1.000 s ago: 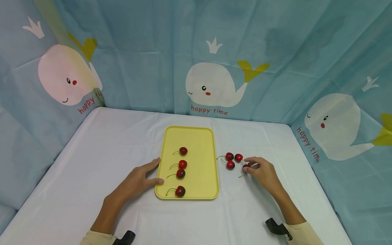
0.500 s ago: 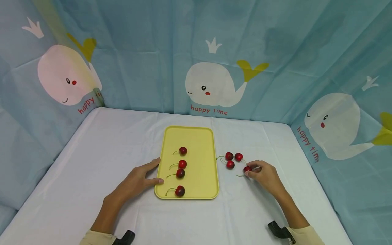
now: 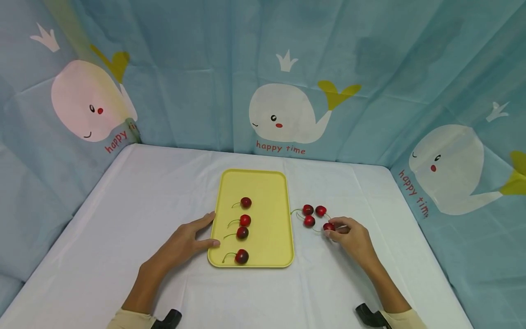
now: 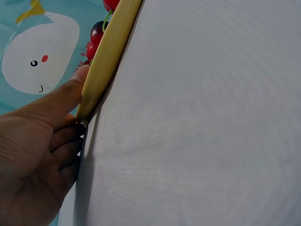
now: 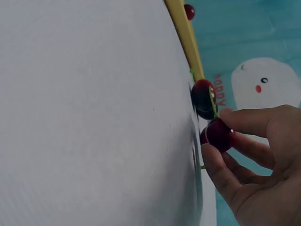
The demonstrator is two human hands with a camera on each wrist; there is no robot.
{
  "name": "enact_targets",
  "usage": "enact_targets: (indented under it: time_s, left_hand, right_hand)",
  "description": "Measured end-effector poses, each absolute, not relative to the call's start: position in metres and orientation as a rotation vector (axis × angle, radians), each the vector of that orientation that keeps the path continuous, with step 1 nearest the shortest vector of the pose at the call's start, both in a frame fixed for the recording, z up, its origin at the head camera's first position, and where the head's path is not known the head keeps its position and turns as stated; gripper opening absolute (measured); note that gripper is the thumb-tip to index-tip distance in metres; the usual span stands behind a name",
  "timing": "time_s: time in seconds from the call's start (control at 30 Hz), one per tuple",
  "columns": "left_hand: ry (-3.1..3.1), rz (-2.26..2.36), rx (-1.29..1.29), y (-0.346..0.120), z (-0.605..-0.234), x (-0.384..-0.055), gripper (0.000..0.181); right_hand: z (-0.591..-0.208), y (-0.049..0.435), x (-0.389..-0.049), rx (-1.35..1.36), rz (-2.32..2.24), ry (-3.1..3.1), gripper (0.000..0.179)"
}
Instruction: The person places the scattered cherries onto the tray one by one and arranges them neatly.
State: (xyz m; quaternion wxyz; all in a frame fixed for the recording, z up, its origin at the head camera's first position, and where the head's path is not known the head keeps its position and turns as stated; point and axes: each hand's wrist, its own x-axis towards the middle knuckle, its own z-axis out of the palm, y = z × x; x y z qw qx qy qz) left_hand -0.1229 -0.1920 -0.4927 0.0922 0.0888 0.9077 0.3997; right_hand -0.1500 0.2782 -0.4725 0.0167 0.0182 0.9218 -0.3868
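Note:
My right hand (image 3: 353,236) pinches a dark red cherry (image 3: 328,226) between thumb and fingertips, low over the white cloth; the right wrist view shows this cherry (image 5: 218,135) close up. Just beyond it lie three other stemmed cherries, one on the right (image 3: 321,211) and two on the left, upper (image 3: 307,209) and lower (image 3: 309,221). A yellow tray (image 3: 269,219) carries several cherries in an upright column, stems pointing left. At the tray's left edge rests my left hand (image 3: 186,242), thumb on the rim and index fingertip touching the side. Its other fingertips are partly hidden.
White cloth (image 3: 156,192) covers the table around the tray. Blue curtains (image 3: 185,91) printed with whales rise along the back and both sides. Each wrist bears a black camera mount, including the right one (image 3: 370,315).
My right hand drew the pinched cherry slightly towards me, then shifted it a little left, and its stem now points towards the other cherries. The left hand and tray have stayed still.

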Motion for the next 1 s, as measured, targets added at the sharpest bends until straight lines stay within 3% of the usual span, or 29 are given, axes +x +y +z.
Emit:
enact_targets:
  time_s: [0.43,0.7,1.0]
  left_hand:
    - [2.682,1.189,0.249,-0.191,-0.492,-0.124,0.098]
    - [2.685,1.184,0.252,-0.191,-0.492,-0.124,0.098]
    - [2.689,1.187,0.254,-0.191,-0.491,-0.123,0.097]
  right_hand:
    - [-0.470,0.262,-0.143,0.036,-1.379,2.805,0.031]
    - [-0.474,0.251,-0.138,-0.029,-1.418,2.784,0.041]
    - [-0.472,0.240,-0.134,-0.068,-1.502,2.697,0.036]
